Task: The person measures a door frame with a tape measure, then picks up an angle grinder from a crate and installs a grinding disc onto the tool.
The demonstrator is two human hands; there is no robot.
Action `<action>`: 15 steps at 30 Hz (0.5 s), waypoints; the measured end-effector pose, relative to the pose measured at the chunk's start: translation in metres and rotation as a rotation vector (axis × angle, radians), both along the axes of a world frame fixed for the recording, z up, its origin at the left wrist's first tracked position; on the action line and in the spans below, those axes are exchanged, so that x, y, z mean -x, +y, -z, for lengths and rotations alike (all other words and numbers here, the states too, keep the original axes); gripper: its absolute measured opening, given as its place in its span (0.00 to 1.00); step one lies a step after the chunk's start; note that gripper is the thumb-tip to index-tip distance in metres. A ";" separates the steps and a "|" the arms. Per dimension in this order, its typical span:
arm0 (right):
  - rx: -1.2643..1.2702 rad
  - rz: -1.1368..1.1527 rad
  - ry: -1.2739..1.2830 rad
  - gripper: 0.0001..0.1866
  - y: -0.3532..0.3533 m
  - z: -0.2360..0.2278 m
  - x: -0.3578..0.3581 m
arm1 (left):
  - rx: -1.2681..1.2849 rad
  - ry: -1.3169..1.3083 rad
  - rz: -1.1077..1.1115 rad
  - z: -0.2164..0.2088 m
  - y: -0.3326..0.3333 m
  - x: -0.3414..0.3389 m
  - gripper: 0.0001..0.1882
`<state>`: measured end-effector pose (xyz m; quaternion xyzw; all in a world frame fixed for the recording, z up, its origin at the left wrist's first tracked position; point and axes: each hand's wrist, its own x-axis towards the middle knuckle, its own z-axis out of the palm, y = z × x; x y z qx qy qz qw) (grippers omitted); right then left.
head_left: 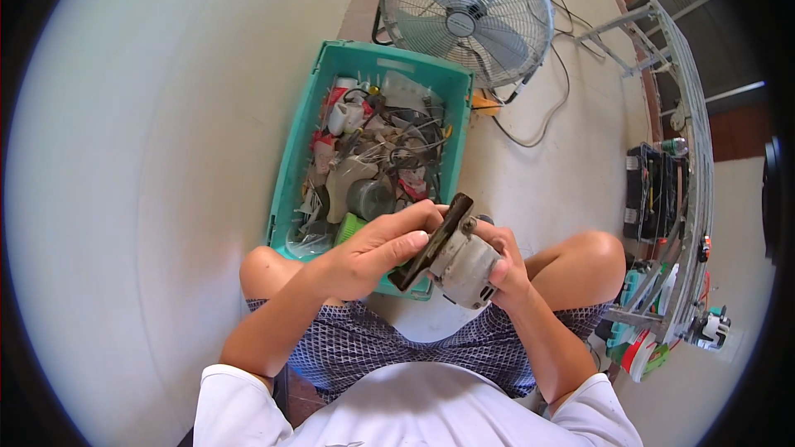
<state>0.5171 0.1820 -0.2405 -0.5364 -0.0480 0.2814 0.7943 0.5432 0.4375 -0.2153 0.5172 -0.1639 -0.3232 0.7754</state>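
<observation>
Grinder head point(464, 263), grey and stubby, sits cradled over the lap, between the knees! Biggest thing beyond the grip: the floor fan point(468, 12), far ahead. Nearer, just past the knuckles, the teal crate point(290, 165) of tangled parts. Right hand point(505, 261) wraps the body from below, fingers closed round it. Left hand point(373, 252) pinches the dark disc point(435, 242) at its edge. Best kept square to the spindle, I'd say, body held firm, fingertips on the rim.
</observation>
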 end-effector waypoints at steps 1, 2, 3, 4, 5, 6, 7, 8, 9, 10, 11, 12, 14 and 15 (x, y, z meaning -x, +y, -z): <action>0.017 -0.001 -0.007 0.65 -0.001 0.000 0.000 | 0.017 0.037 0.010 -0.002 0.000 0.002 0.21; 0.031 -0.005 -0.008 0.66 0.001 0.002 0.002 | -0.005 0.010 -0.014 -0.003 0.001 0.007 0.22; 0.040 -0.006 -0.016 0.66 0.005 0.005 0.004 | -0.018 -0.052 -0.038 0.004 0.001 0.008 0.23; 0.037 -0.008 -0.028 0.66 0.009 0.007 0.005 | -0.033 -0.114 -0.061 0.012 0.003 0.009 0.25; 0.039 -0.005 -0.038 0.65 0.011 0.007 0.007 | -0.106 -0.120 -0.049 0.017 0.007 0.010 0.25; 0.041 0.000 -0.049 0.64 0.014 0.008 0.008 | -0.180 -0.126 -0.035 0.021 0.013 0.012 0.26; 0.034 0.015 -0.071 0.64 0.018 0.010 0.009 | -0.255 -0.132 -0.020 0.022 0.017 0.013 0.27; 0.031 -0.031 -0.064 0.63 0.017 0.008 0.009 | -0.316 -0.178 -0.077 0.014 0.014 0.012 0.26; 0.033 -0.071 -0.054 0.63 0.013 0.007 0.008 | -0.371 -0.222 -0.127 0.003 0.008 0.007 0.26; 0.035 -0.110 -0.043 0.63 0.009 0.007 0.007 | -0.426 -0.266 -0.177 -0.005 0.003 0.002 0.26; 0.048 -0.129 -0.045 0.64 0.008 0.008 0.007 | -0.448 -0.245 -0.142 -0.009 0.006 0.000 0.22; 0.037 -0.112 -0.049 0.64 0.009 0.006 0.005 | -0.373 -0.193 -0.166 -0.006 0.004 0.002 0.22; 0.017 -0.080 -0.056 0.65 0.015 0.001 0.002 | -0.214 0.030 -0.183 -0.010 0.002 0.005 0.22; -0.018 -0.068 -0.036 0.66 0.015 0.006 0.002 | -0.134 0.201 -0.190 -0.018 0.002 0.006 0.22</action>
